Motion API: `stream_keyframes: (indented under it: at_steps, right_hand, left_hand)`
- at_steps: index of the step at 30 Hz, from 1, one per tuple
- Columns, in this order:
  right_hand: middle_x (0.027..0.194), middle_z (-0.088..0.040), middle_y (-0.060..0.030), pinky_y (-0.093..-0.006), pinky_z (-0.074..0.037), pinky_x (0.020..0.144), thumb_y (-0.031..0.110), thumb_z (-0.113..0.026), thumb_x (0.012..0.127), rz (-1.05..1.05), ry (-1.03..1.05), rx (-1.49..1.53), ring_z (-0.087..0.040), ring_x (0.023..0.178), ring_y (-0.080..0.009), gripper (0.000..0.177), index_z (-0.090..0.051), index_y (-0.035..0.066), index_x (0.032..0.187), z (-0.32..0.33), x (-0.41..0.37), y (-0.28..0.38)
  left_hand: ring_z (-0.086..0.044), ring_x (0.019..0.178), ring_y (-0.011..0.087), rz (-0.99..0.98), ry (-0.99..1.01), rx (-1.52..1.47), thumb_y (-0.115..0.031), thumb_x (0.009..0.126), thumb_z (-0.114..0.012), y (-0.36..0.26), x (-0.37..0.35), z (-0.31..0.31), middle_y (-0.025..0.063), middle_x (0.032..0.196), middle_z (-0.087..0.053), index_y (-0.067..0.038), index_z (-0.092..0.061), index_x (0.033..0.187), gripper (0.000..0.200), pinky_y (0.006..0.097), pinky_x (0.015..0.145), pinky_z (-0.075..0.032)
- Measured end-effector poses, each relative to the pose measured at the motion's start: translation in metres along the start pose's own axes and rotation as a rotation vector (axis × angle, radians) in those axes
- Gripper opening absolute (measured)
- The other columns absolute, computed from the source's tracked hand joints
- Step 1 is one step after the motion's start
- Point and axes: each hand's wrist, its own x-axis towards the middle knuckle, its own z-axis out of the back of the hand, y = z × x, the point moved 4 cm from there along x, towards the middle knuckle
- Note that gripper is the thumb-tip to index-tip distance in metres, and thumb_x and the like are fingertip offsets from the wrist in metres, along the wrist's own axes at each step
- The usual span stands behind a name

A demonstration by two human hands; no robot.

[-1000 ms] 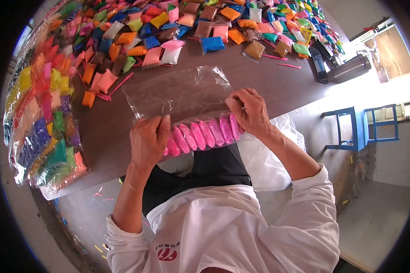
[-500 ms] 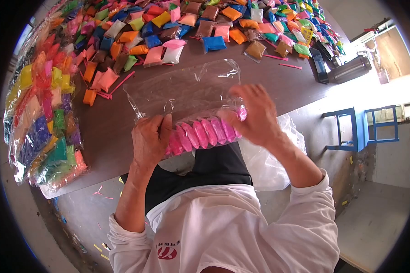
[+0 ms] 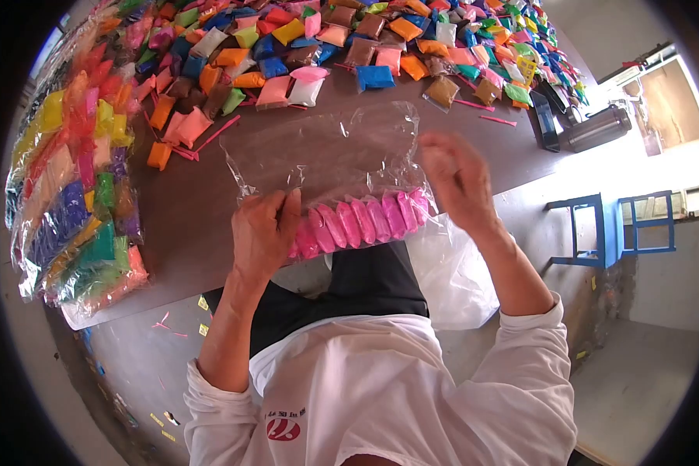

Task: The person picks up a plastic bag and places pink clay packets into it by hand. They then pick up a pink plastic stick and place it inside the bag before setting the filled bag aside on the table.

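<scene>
A clear plastic bag point(image 3: 326, 147) lies at the table's near edge, its flat upper part spread away from me. Inside its lower part, several bright pink packets point(image 3: 361, 221) stand side by side in a row. My left hand point(image 3: 264, 229) is closed on the bag's left end, with the thumb up along the packets. Beside the bag's right edge, my right hand point(image 3: 460, 182) is raised with fingers loosely apart and partly blurred. It appears to hold nothing.
A big pile of coloured packets point(image 3: 295, 54) covers the far side of the brown table point(image 3: 186, 241). Filled clear bags point(image 3: 78, 186) lie at left. A metal flask point(image 3: 598, 128) lies at the right edge, above a blue stool point(image 3: 610, 229). White plastic point(image 3: 458, 279) hangs by my lap.
My right hand has moved from over the right end of the pink row outward to the right, off the bag. My left hand keeps its hold on the left end.
</scene>
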Motion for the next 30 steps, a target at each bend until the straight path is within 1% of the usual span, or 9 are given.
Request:
stream_keyframes:
  at_steps: [4,7,10,13,16,19,22,25,30]
  right_hand:
    - [0.096,-0.067,-0.0142,-0.0391,-0.05,0.081,0.034,-0.066,0.097,-0.126,-0.014,0.009,-0.065,0.094,-0.0296,0.033,-0.066,0.002,0.105,0.01,0.001,0.015]
    - [0.095,-0.067,-0.0135,-0.0412,-0.049,0.083,0.033,-0.067,0.095,0.277,0.001,-0.227,-0.064,0.094,-0.0312,0.032,-0.067,0.002,0.103,-0.015,-0.006,0.03]
    - [0.098,-0.067,-0.014,-0.044,-0.047,0.084,0.036,-0.07,0.091,0.309,0.089,-0.37,-0.062,0.094,-0.0333,0.035,-0.068,0.003,0.104,-0.051,-0.02,0.033]
    - [0.103,-0.065,-0.0151,-0.0452,-0.045,0.085,0.041,-0.073,0.087,0.194,0.413,-0.408,-0.06,0.095,-0.0344,0.042,-0.067,0.005,0.108,-0.071,-0.024,-0.004]
    - [0.1,-0.065,-0.0135,-0.0458,-0.045,0.085,0.045,-0.074,0.084,0.119,0.445,-0.354,-0.059,0.093,-0.034,0.045,-0.066,0.005,0.104,-0.068,-0.017,0.001]
    - [0.092,-0.065,-0.0105,-0.0446,-0.046,0.083,0.046,-0.073,0.084,0.317,0.135,-0.385,-0.06,0.089,-0.0318,0.043,-0.066,0.005,0.097,-0.064,-0.016,0.035]
    - [0.088,-0.065,-0.009,-0.0424,-0.047,0.08,0.045,-0.072,0.085,0.394,0.166,-0.307,-0.061,0.086,-0.0303,0.041,-0.065,0.006,0.092,-0.081,-0.019,0.059]
    - [0.093,-0.065,-0.0104,-0.0434,-0.05,0.081,0.044,-0.068,0.09,0.319,0.429,-0.369,-0.061,0.091,-0.0318,0.038,-0.065,0.007,0.097,-0.106,-0.02,0.036]
    - [0.088,-0.066,-0.0122,-0.0446,-0.052,0.079,0.044,-0.067,0.09,0.324,0.449,-0.403,-0.065,0.089,-0.032,0.037,-0.066,0.006,0.09,-0.11,-0.014,0.034]
  left_hand:
    - [-0.053,0.059,0.041,0.014,0.007,-0.035,-0.02,0.095,-0.066,-0.003,0.002,0.0,0.0178,0.059,-0.054,-0.004,-0.053,0.065,0.036,0.0481,0.056,-0.042]
    - [-0.052,0.057,0.0405,0.021,0.013,-0.021,-0.02,0.095,-0.066,-0.001,0.002,0.001,0.0171,0.058,-0.054,-0.004,-0.053,0.065,0.036,0.0475,0.055,-0.041]
    - [-0.051,0.056,0.04,-0.011,-0.01,-0.022,-0.02,0.095,-0.067,-0.001,0.003,0.001,0.0164,0.058,-0.053,-0.004,-0.052,0.064,0.037,0.0472,0.055,-0.041]
    - [-0.05,0.055,0.0396,0.0,-0.002,-0.022,-0.02,0.094,-0.067,0.0,0.002,0.0,0.0161,0.057,-0.052,-0.005,-0.052,0.064,0.037,0.0472,0.055,-0.041]
    - [-0.051,0.055,0.0396,-0.007,-0.015,-0.036,-0.02,0.095,-0.067,0.001,0.002,-0.001,0.0163,0.057,-0.052,-0.005,-0.052,0.064,0.038,0.0471,0.055,-0.041]
    - [-0.052,0.056,0.04,-0.009,-0.012,-0.015,-0.02,0.095,-0.067,0.001,0.001,0.0,0.0166,0.057,-0.052,-0.004,-0.052,0.064,0.038,0.0471,0.056,-0.042]
    - [-0.053,0.057,0.0406,-0.01,-0.004,-0.025,-0.019,0.095,-0.067,0.001,0.002,-0.001,0.0173,0.058,-0.053,-0.004,-0.052,0.064,0.037,0.0477,0.056,-0.043]
    - [-0.054,0.057,0.0412,0.014,0.01,-0.029,-0.02,0.096,-0.065,0.001,0.003,0.001,0.0181,0.058,-0.053,-0.004,-0.053,0.065,0.037,0.0487,0.057,-0.043]
    - [-0.059,0.064,0.0416,0.071,0.151,-0.047,-0.027,0.1,-0.06,0.001,0.006,0.006,0.019,0.064,-0.058,-0.002,-0.058,0.071,0.038,0.0488,0.059,-0.045]
